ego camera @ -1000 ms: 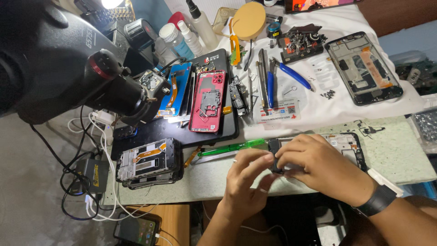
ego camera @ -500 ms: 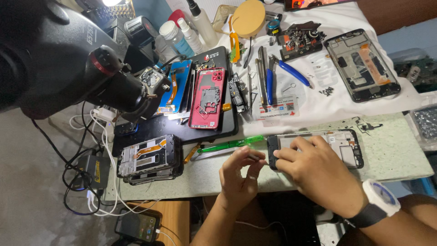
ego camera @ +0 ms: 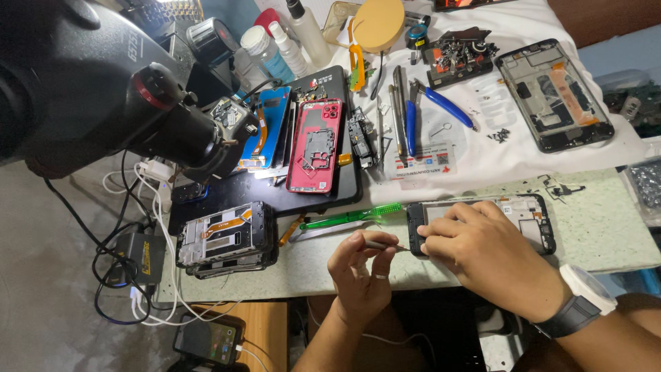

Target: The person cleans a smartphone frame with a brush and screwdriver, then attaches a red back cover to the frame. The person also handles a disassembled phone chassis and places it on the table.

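One head-worn camera looks steeply down, close above both hands [ego camera: 427,262], the cluttered bench [ego camera: 606,234] stretching beyond them.

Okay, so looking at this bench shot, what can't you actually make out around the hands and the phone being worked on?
- Head view: the right hand covers the middle of the opened phone frame, hiding what lies under it.
- The tip of the thin tool in the left hand is too small to identify.
- The loose screws on the white cloth are too small to tell apart.
- The microscope is cut off by the left edge.
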